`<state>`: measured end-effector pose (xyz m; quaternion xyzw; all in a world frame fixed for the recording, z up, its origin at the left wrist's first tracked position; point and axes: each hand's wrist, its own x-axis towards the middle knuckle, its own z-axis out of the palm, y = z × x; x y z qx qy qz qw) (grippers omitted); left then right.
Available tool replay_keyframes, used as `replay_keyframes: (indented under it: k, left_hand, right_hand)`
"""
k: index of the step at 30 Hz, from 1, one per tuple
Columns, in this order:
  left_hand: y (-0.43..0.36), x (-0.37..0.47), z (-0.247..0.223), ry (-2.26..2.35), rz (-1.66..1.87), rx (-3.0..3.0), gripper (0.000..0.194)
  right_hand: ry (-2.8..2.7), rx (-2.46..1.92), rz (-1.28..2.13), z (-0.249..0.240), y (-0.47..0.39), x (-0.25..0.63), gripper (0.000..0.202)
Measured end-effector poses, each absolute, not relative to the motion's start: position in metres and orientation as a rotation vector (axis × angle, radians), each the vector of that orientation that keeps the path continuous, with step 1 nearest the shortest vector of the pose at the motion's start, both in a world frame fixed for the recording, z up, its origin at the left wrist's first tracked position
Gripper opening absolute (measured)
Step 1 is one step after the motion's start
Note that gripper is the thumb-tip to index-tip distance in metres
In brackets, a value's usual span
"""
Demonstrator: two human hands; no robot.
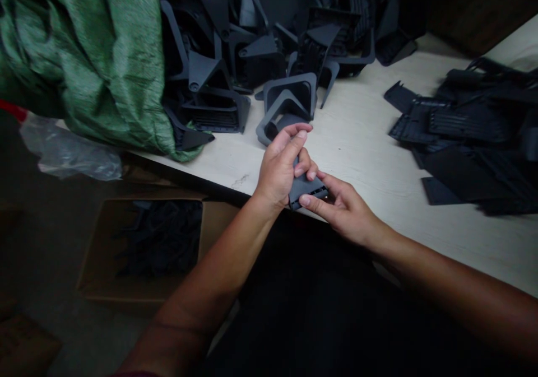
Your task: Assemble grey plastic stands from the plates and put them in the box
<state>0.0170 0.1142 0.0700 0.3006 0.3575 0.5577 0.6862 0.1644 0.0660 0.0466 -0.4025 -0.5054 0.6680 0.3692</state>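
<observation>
Between my two hands is a dark grey plastic part (303, 189) with a slotted black edge, held over the table's front edge. My left hand (282, 164) is closed around its upper side, fingers curled over it. The thumb and fingers of my right hand (342, 204) pinch its slotted lower end. Just beyond my left fingertips lies a grey plastic frame piece (290, 99) on the table. My palm and fingers hide some of the held part.
Dark plastic frames (269, 24) are heaped at the back. Flat black plates (474, 130) lie piled at right. A green woven sack (92, 57) drapes over the left of the white table (357, 147). Below stands a cardboard box (96, 254) of dark parts, near a clear plastic bag (71, 150).
</observation>
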Motion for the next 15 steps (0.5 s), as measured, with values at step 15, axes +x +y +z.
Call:
replay_keyframes:
  k: [15]
  left_hand:
    - [0.133,0.005,0.074,0.976,1.246,0.53,0.01]
  right_hand:
    - [-1.31,-0.946,1.57,0.034,0.088,0.153,0.038]
